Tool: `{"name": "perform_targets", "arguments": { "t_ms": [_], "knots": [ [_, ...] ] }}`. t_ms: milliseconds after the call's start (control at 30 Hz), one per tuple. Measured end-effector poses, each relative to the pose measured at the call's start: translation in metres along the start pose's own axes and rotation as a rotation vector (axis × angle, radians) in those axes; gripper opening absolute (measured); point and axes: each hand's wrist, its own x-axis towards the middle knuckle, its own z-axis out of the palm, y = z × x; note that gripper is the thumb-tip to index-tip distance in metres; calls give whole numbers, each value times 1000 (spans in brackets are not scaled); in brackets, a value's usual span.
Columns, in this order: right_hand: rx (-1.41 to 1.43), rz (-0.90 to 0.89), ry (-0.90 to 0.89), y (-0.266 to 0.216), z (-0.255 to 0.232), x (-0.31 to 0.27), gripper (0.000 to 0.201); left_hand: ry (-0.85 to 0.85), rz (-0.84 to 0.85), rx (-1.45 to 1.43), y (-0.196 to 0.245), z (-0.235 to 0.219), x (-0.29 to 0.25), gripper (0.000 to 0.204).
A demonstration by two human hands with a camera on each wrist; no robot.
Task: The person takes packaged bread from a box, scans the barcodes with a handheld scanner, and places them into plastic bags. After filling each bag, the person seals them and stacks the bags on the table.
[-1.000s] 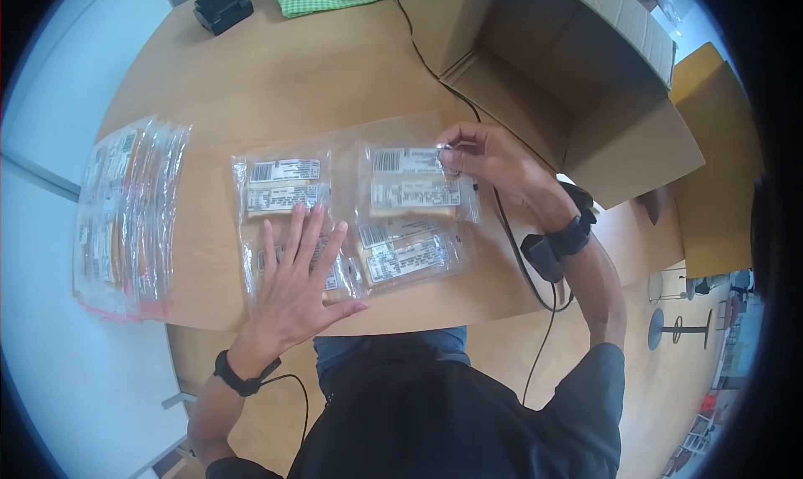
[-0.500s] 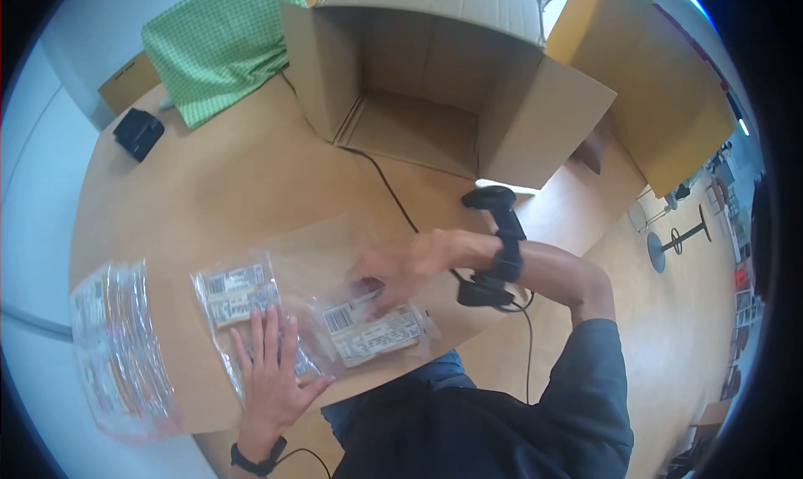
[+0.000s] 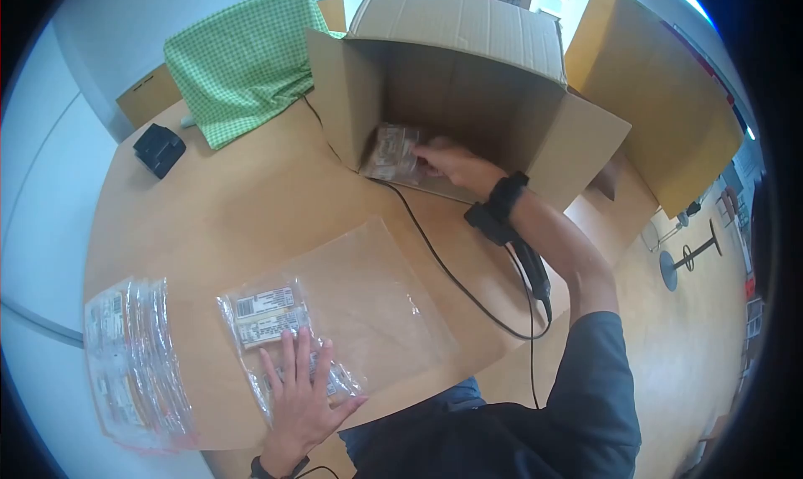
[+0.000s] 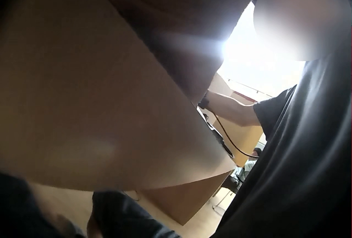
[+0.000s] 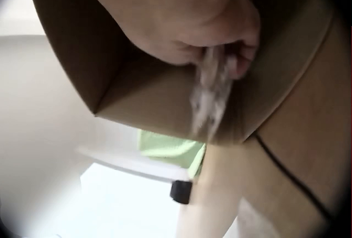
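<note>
In the head view the right hand [image 3: 452, 163] reaches into an open cardboard box [image 3: 443, 69] and pinches a clear packet with printed labels [image 3: 393, 151] near the box's left wall. The right wrist view has the packet [image 5: 210, 103] between thumb and curled fingers of the right hand [image 5: 187, 18], blurred. With fingers spread, the left hand [image 3: 303, 404] rests on labelled packets [image 3: 266, 313] at the table's front. Beside them a large clear plastic bag [image 3: 360, 303] lies flat. The left wrist view shows part of the left arm [image 4: 181, 23], not the fingers.
A row of clear packets [image 3: 134, 366] stands at the table's left. Behind are a black object [image 3: 159, 150] and a green checked cloth [image 3: 242, 61]. A black cable [image 3: 427, 247] runs from the box past a black handheld device [image 3: 532, 270]. A yellow-brown board [image 3: 652, 94] stands right.
The right hand has moved from the packets at the front into the box, carrying a packet. The right-hand packets have left the table. The left hand stays on its packets; the head view has shifted.
</note>
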Motion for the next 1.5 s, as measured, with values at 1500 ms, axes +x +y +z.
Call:
{"name": "perform_targets", "arguments": {
  "t_ms": [1500],
  "knots": [
    [-318, -77, -948, -15, 64, -173, 53, 128, -151, -121, -33, -2, -33, 124]
  ]
}}
